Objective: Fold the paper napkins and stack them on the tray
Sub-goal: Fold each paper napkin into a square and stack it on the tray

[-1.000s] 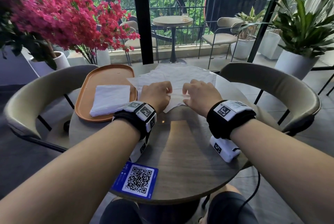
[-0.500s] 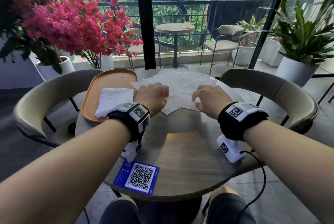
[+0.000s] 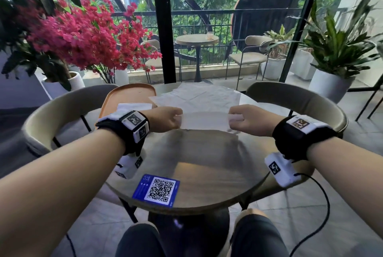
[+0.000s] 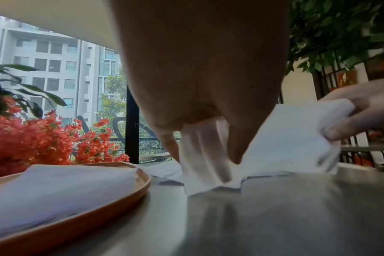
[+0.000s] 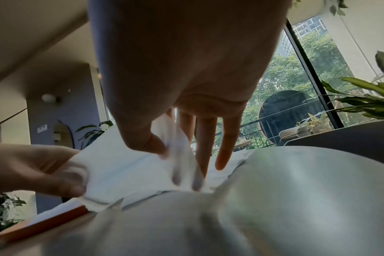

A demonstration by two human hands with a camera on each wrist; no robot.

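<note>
A white paper napkin (image 3: 204,120) is stretched between my two hands just above the round table (image 3: 207,159). My left hand (image 3: 165,119) pinches its left edge, and the left wrist view shows the napkin (image 4: 281,138) hanging from those fingers. My right hand (image 3: 246,119) pinches the right edge between thumb and forefinger; the napkin (image 5: 125,166) sags down to the tabletop. Behind them lies a pile of unfolded napkins (image 3: 196,96). An orange oval tray (image 3: 128,93) at the left holds a stack of folded napkins (image 3: 132,106), partly hidden by my left wrist.
A blue QR-code card (image 3: 156,190) lies near the table's front edge. Curved-back chairs (image 3: 58,109) stand left and right of the table. A red flowering plant (image 3: 83,35) is at the back left, a potted green plant (image 3: 335,49) at the right.
My hands have moved apart and lifted, drawing one napkin out flat between them. A second ago they were close together over the pile's near edge.
</note>
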